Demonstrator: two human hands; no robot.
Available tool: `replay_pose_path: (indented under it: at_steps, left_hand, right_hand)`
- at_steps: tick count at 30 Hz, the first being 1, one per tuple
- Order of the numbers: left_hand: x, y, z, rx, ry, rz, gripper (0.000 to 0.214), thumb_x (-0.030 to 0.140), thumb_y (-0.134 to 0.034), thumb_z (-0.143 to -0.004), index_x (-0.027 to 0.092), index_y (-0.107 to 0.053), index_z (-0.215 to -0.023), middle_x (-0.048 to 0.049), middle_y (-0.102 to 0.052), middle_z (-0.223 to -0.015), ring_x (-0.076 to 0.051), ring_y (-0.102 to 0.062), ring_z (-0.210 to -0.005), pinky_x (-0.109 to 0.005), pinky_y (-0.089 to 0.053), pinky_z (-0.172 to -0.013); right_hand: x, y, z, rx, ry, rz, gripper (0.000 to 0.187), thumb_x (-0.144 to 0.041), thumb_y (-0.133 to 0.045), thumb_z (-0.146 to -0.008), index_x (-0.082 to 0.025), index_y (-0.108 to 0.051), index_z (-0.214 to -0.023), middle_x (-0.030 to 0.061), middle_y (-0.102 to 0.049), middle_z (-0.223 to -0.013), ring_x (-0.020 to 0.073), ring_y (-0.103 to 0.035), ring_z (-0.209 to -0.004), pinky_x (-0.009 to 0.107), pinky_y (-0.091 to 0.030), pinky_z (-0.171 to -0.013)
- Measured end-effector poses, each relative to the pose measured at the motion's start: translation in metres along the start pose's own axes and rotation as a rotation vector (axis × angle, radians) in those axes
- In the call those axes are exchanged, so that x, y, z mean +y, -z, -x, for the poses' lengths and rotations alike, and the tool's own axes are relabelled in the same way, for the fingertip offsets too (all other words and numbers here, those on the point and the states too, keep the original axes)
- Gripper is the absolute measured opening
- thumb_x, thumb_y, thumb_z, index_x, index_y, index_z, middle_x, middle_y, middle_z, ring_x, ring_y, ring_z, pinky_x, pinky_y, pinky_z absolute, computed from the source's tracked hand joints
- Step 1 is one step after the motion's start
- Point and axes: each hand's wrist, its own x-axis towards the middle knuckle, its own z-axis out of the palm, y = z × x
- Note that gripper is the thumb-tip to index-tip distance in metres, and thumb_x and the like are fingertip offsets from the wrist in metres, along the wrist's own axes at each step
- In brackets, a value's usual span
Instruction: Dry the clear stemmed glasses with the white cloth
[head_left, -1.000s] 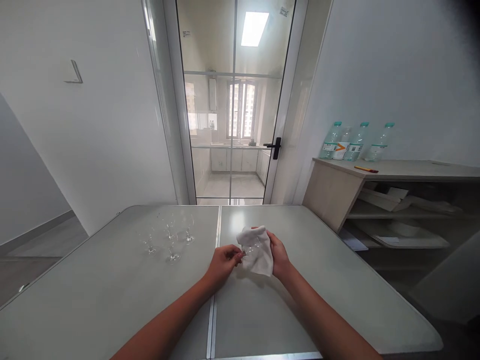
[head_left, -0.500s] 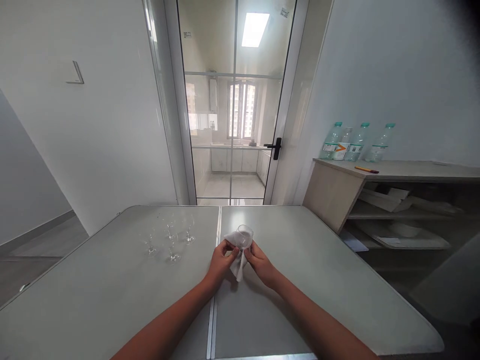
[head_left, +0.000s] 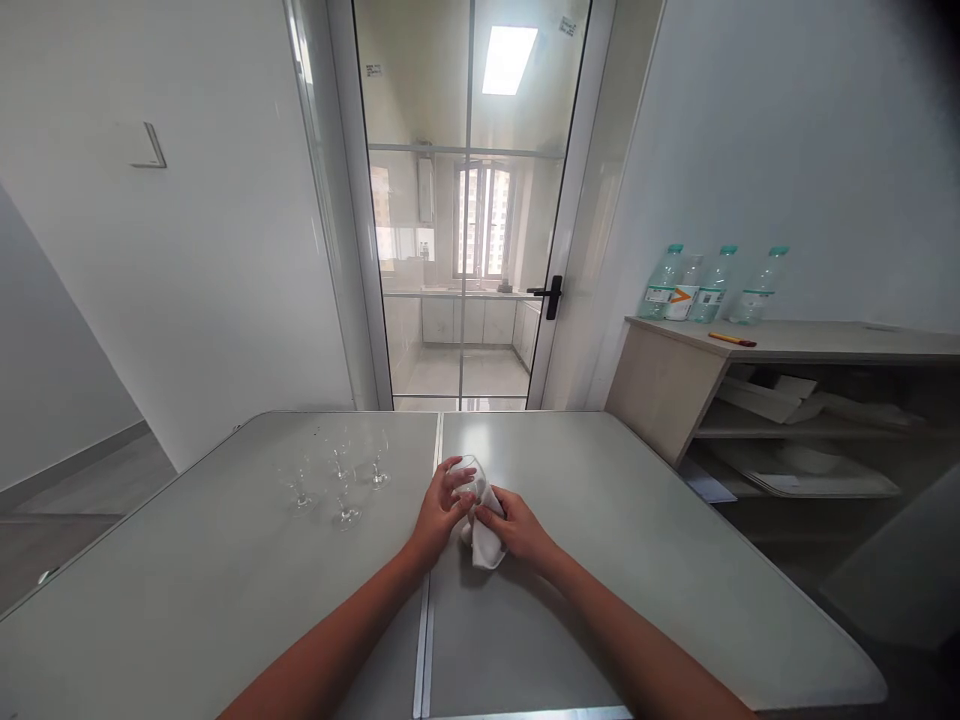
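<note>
My left hand (head_left: pixel 442 505) has its fingers around the bowl of a clear wine glass (head_left: pixel 469 468), which tilts a little to the left above the table's middle seam. A white cloth (head_left: pixel 488 545) hangs from my right hand (head_left: pixel 521 527), whose fingers press it around the lower part of the glass. The stem and foot are hidden by the cloth and fingers. Left of my hands, several clear stemmed glasses stand upright in a group, one wine glass (head_left: pixel 379 475) nearest to me on the right side of it and another wine glass (head_left: pixel 346 515) at the front.
The pale table (head_left: pixel 225 590) has a metal seam down its middle. At the right a wooden shelf unit (head_left: pixel 660 385) carries several plastic bottles (head_left: pixel 716 290) and a yellow-red pen (head_left: pixel 731 340). A glazed door (head_left: pixel 469 250) stands beyond the table's far edge.
My left hand has moved from the cloth at the stem up onto the glass bowl. The glass has tilted left, and the cloth has gathered under my right hand.
</note>
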Motion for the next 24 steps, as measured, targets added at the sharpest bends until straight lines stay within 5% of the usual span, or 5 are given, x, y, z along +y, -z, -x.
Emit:
replay_pose_path:
  at_steps: [4, 11, 15, 20, 24]
  left_hand:
    - [0.008, -0.002, 0.004, -0.063, 0.001, 0.116, 0.060, 0.047, -0.077, -0.083, 0.023, -0.053, -0.133, -0.0150, -0.066, -0.130, -0.030, -0.056, -0.131, -0.043, -0.046, -0.107]
    - [0.001, 0.000, 0.004, -0.099, 0.030, 0.317, 0.063, 0.056, -0.073, -0.084, 0.020, -0.055, -0.133, -0.0174, -0.065, -0.131, -0.031, -0.061, -0.120, -0.043, -0.048, -0.100]
    - [0.001, -0.002, 0.004, -0.047, 0.036, 0.264, 0.057, 0.047, -0.076, -0.085, 0.022, -0.055, -0.131, -0.0153, -0.067, -0.128, -0.029, -0.061, -0.121, -0.042, -0.046, -0.101]
    - [0.000, -0.003, 0.004, -0.002, -0.068, 0.083, 0.056, 0.038, -0.080, -0.082, 0.026, -0.051, -0.127, -0.0139, -0.065, -0.132, -0.029, -0.059, -0.125, -0.038, -0.047, -0.094]
    - [-0.002, -0.001, 0.004, -0.018, -0.080, 0.113, 0.054, 0.038, -0.079, -0.084, 0.026, -0.051, -0.129, -0.0131, -0.066, -0.131, -0.028, -0.059, -0.125, -0.039, -0.046, -0.097]
  right_hand:
    - [-0.010, -0.002, 0.006, -0.035, -0.067, -0.106, 0.041, -0.053, -0.074, -0.084, -0.017, -0.071, -0.102, 0.0008, -0.066, -0.083, 0.0158, -0.055, -0.071, 0.026, -0.042, -0.065]
    - [-0.019, 0.004, 0.017, -0.265, -0.414, -0.564, 0.046, -0.057, -0.076, -0.083, -0.016, -0.068, -0.102, 0.0058, -0.067, -0.090, 0.0155, -0.059, -0.075, 0.027, -0.045, -0.070]
    - [-0.016, 0.007, 0.012, -0.247, -0.247, -0.244, 0.039, -0.049, -0.074, -0.085, -0.017, -0.067, -0.106, 0.0046, -0.067, -0.092, 0.0169, -0.057, -0.077, 0.028, -0.043, -0.071]
    - [-0.015, 0.007, 0.005, 0.031, 0.093, 0.425, 0.011, -0.030, -0.064, -0.089, -0.020, -0.062, -0.091, 0.0003, -0.061, -0.083, 0.0163, -0.049, -0.073, 0.028, -0.036, -0.069]
    - [-0.021, 0.008, 0.007, -0.054, 0.023, 0.309, 0.016, -0.036, -0.064, -0.090, -0.020, -0.062, -0.093, 0.0000, -0.061, -0.082, 0.0156, -0.049, -0.072, 0.028, -0.036, -0.069]
